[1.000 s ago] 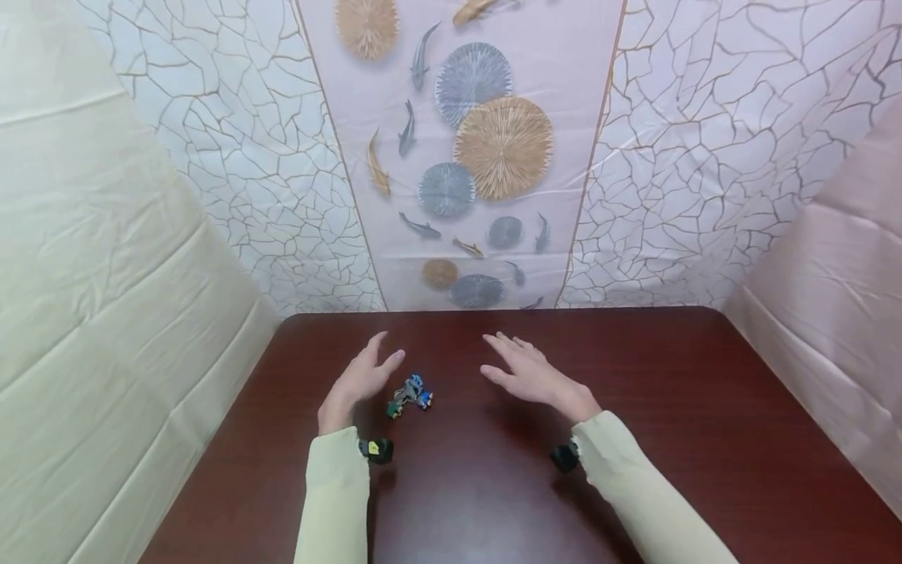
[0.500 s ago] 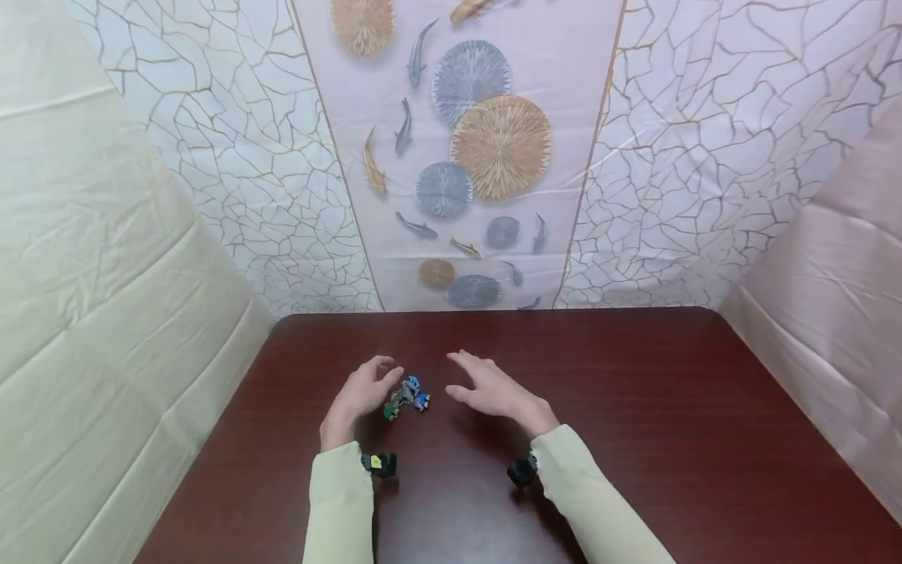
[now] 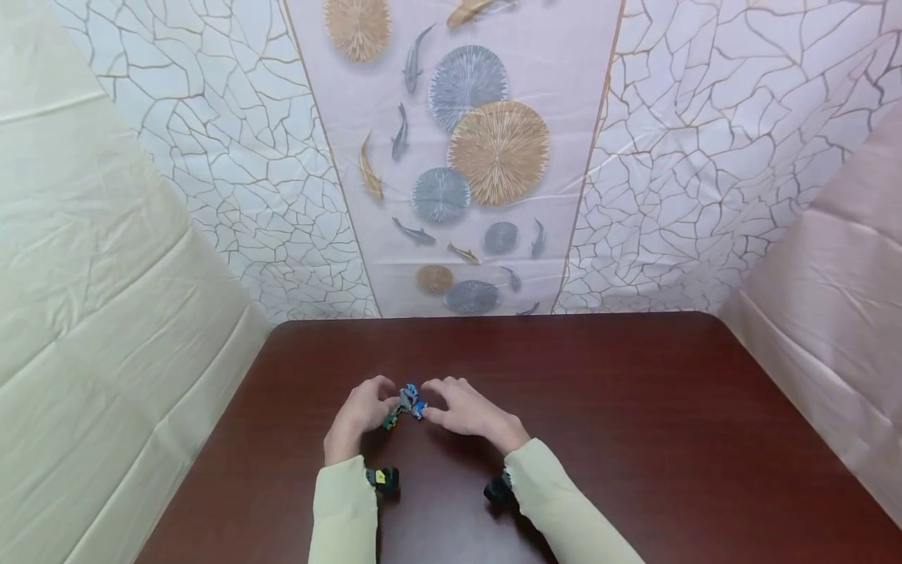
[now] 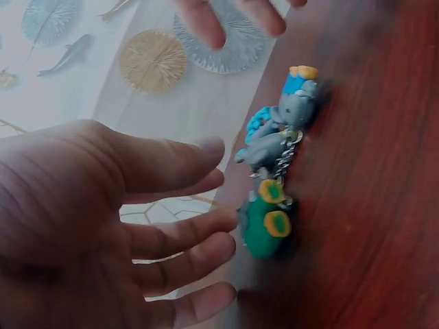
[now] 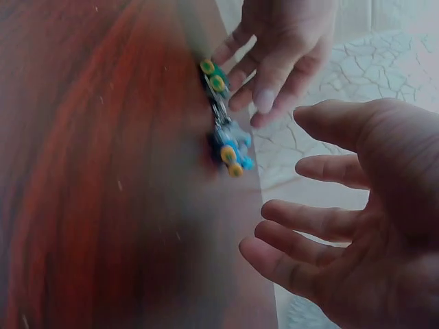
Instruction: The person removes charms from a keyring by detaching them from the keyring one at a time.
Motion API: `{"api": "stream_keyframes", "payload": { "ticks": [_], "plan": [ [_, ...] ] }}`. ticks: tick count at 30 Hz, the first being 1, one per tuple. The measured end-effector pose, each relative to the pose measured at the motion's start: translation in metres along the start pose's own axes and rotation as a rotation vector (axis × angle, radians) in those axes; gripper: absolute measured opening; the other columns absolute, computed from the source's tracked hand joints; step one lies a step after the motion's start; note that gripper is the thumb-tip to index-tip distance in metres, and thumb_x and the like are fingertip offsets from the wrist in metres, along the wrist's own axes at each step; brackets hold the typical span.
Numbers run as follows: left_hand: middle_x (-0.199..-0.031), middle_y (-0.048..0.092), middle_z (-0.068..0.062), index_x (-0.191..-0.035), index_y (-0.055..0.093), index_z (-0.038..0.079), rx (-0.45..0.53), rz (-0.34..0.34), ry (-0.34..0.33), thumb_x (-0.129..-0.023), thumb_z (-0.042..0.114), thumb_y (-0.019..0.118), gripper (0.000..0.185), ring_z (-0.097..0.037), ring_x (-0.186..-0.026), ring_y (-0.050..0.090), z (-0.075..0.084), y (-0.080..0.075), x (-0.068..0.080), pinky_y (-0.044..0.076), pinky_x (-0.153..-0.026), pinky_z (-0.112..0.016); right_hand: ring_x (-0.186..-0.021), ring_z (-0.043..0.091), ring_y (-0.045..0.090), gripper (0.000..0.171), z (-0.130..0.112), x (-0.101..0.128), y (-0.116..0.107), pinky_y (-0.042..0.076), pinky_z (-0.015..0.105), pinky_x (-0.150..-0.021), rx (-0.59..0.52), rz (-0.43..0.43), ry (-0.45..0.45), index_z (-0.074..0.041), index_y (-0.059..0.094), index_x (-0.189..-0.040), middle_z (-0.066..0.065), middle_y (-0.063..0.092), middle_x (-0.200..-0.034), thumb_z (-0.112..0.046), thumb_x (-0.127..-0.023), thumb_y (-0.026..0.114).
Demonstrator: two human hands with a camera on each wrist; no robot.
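Small figure keychains [image 3: 409,398] lie together on the dark table between both hands. In the left wrist view one figure has a green part [image 4: 264,226] with orange-rimmed ends; another is grey with a blue part [image 4: 295,85] and orange feet. A silver chain [image 4: 285,159] runs between them. My left hand [image 3: 363,409] is just left of the keychains, fingers spread and slightly bent, fingertips right at the green part. My right hand [image 3: 465,409] comes from the right with its fingers apart, thumb and fingertips close to the blue part. Neither hand grips anything.
The reddish-brown table [image 3: 599,407] has rounded far corners. Behind it hangs a patterned cloth [image 3: 458,157] with fish and round leaf prints, and pale cloth sheets [image 3: 127,329] flank both sides. A black wrist camera [image 3: 385,479] sits on each wrist.
My right hand has moved left and closer to the keychains. The left hand has come slightly down beside them, its fingers more bent. The keychains stay on the table.
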State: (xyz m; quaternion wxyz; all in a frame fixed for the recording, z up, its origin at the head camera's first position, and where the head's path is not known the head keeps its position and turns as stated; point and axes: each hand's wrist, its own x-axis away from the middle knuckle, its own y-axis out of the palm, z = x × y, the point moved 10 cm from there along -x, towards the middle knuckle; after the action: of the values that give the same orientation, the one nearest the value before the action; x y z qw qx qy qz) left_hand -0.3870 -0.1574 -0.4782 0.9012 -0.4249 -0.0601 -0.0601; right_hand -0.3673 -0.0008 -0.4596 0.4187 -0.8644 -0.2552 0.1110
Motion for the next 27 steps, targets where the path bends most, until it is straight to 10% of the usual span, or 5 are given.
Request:
{"api": "stream_keyframes", "payload": {
  "ticks": [27],
  "plan": [
    [-0.097,0.067,-0.009,-0.112,0.066,0.004,-0.076,0.034,-0.003,-0.089,0.023,0.071,0.03,-0.02,-0.078,0.059,0.0,0.007,-0.007,0.05,-0.07,-0.035,-0.1,0.019,0.044,0.035,0.0,-0.022,0.023,0.042,0.032,-0.082,0.154,-0.031,-0.04,-0.021,0.064,-0.129,0.004,0.056,-0.117,-0.028,-0.095,0.062]
  ]
}}
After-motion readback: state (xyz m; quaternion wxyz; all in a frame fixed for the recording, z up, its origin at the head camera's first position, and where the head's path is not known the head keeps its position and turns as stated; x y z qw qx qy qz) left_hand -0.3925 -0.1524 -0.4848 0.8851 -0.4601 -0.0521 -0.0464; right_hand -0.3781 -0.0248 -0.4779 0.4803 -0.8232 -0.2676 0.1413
